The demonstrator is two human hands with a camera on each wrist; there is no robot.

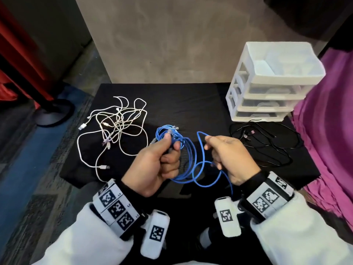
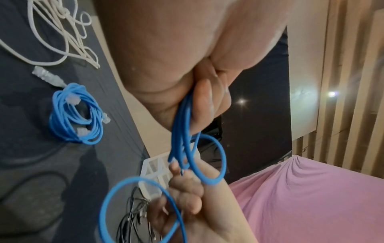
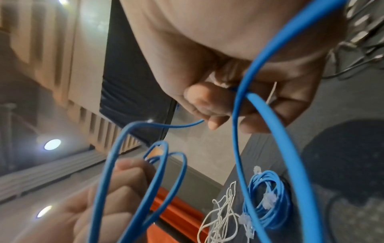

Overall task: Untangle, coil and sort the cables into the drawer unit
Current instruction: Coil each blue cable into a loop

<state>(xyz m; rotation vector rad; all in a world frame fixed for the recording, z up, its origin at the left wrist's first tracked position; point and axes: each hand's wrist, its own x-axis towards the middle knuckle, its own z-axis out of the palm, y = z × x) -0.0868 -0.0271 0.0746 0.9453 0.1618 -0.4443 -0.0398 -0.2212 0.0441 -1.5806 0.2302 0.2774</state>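
My left hand (image 1: pixel 170 150) grips several loops of a blue cable (image 1: pixel 184 179) above the black mat (image 1: pixel 191 104). To its right, my right hand (image 1: pixel 212 148) pinches a free strand of the same cable, and its tail hangs down toward my wrist. In the left wrist view my fingers (image 2: pixel 207 98) curl round the blue loops (image 2: pixel 182 123). The right wrist view shows my fingers (image 3: pixel 207 105) on the blue strand (image 3: pixel 259 115). A second blue cable, coiled (image 1: pixel 164 130) (image 2: pixel 76 115) (image 3: pixel 268 197), lies on the mat behind my left hand. The white drawer unit (image 1: pixel 271 83) stands at the back right.
A tangle of white cables (image 1: pixel 118 127) (image 2: pixel 62 32) (image 3: pixel 222 213) lies on the mat's left part. Loose black cables (image 1: pixel 263 142) (image 2: pixel 135 213) are spread in front of the drawer unit. A pink cloth (image 1: pixel 328 131) borders the right side. A grey wall stands behind the mat.
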